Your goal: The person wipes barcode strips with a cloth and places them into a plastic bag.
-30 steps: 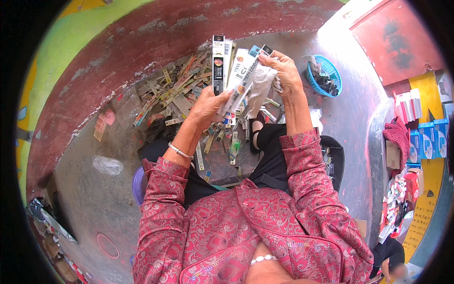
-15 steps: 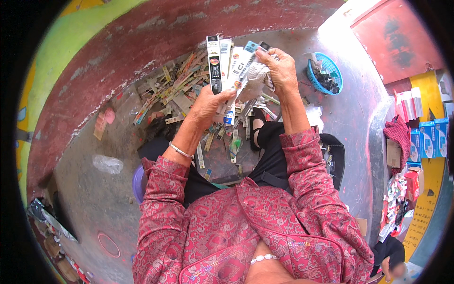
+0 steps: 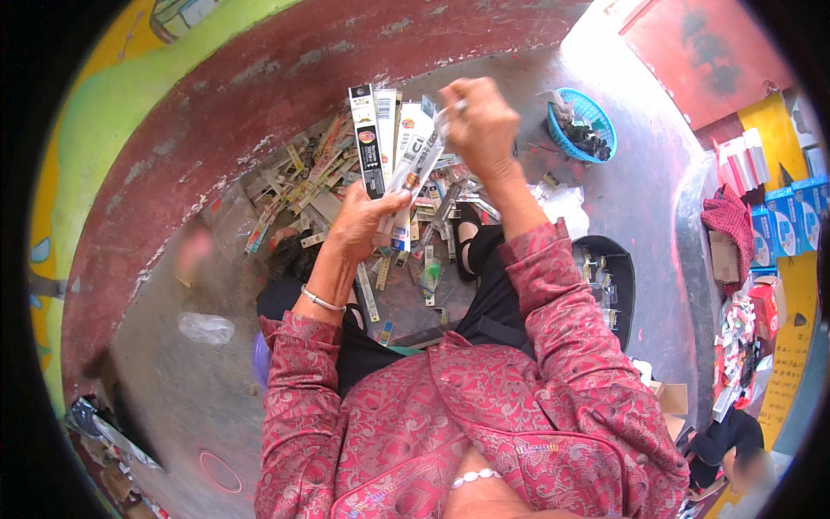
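My left hand (image 3: 356,221) is closed round a fanned bunch of long, narrow flat packages, held upright with the thumb across them. A black-and-white package (image 3: 367,143) stands at the left of the fan. A clear-and-white sleeve (image 3: 418,160) with dark print leans to the right. At the upper end of that sleeve is my right hand (image 3: 482,125), its fingers curled in a pinch. What lies between those fingertips is blurred, though clear film shows beside them. Below the hands, a pile of similar narrow packages (image 3: 298,195) is spread over the floor.
A blue basket (image 3: 616,143) with dark scraps stands at the right. Closer in are a white plastic bag (image 3: 564,208) and a black tray (image 3: 629,294) with metal parts. Clear crumpled plastic (image 3: 206,328) lies on the left floor. Another person (image 3: 735,441) is at the lower right.
My right hand has moved left and slightly up along the fan. The blue-ended strip and pale crumpled material at its fingers no longer show. The view has shifted slightly.
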Available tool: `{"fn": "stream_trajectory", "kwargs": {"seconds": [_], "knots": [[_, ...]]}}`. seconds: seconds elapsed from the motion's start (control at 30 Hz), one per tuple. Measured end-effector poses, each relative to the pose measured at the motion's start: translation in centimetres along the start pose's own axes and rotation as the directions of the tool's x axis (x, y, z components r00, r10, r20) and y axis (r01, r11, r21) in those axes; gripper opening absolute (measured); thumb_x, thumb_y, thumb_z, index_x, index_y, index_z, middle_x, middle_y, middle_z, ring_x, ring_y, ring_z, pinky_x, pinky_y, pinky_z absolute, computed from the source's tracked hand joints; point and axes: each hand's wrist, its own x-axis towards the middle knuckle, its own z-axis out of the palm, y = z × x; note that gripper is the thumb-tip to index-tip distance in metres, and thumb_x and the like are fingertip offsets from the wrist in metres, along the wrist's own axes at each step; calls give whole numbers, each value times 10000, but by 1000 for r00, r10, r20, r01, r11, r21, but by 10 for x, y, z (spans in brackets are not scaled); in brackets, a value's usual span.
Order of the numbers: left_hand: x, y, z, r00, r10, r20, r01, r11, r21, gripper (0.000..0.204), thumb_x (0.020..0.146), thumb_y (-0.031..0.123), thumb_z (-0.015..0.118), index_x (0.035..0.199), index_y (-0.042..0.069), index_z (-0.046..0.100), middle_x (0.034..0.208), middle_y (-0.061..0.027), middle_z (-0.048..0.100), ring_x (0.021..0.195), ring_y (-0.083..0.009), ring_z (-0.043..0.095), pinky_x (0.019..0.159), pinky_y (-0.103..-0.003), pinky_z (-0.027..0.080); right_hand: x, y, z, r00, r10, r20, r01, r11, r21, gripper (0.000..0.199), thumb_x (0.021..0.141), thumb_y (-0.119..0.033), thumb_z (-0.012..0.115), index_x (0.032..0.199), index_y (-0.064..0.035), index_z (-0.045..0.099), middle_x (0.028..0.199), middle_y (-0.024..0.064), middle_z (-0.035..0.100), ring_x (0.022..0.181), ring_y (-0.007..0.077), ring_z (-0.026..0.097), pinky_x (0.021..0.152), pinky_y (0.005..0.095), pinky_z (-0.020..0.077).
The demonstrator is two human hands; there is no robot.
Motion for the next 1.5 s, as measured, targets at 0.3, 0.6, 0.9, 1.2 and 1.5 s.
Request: {"fn": "stream_trajectory", "kwargs": {"seconds": [0.3,0.6,0.9,1.2,1.5], "knots": [[3,2,-3,999,-35,-38,34,999,-42,352,747,190,665,1034,20,553,841,-36,595,694,-106,565,590,-226,460,3,29,-11,417,528,740,-907,194,373,380,801,-368,625,791,11,622,688,41,591,558,96,525,530,235,427],[11,-5,-11,986,-99,-134,52,947,-317,290,844,233,563,994,-14,550,812,-92,630,634,-154,623,531,-286,532,-8,24,-7,326,340,882,-901,-171,398,145,736,-34,645,849,13,565,762,89,627,642,144,616,576,242,506],[15,-12,-21,967,-55,-247,28,993,-111,269,834,240,582,967,8,549,792,-59,614,657,-122,596,573,-248,507,5,32,-17,516,535,669,-711,-168,683,90,776,-26,620,799,-10,534,772,90,608,623,140,603,543,245,497],[13,-8,-9,970,-30,-240,21,999,-40,234,832,220,588,932,11,553,749,-37,591,614,-106,576,525,-246,492,-2,-35,-15,973,231,-19,-176,788,590,97,786,-101,645,788,-21,590,622,-2,544,547,36,447,480,198,368],[12,-7,-14,975,14,-223,-11,1000,12,243,849,233,569,958,16,558,789,-52,608,651,-111,592,554,-244,498,-4,7,-15,440,466,768,-773,-239,588,78,754,-29,635,792,-17,567,726,58,613,619,105,582,548,233,474]]}}
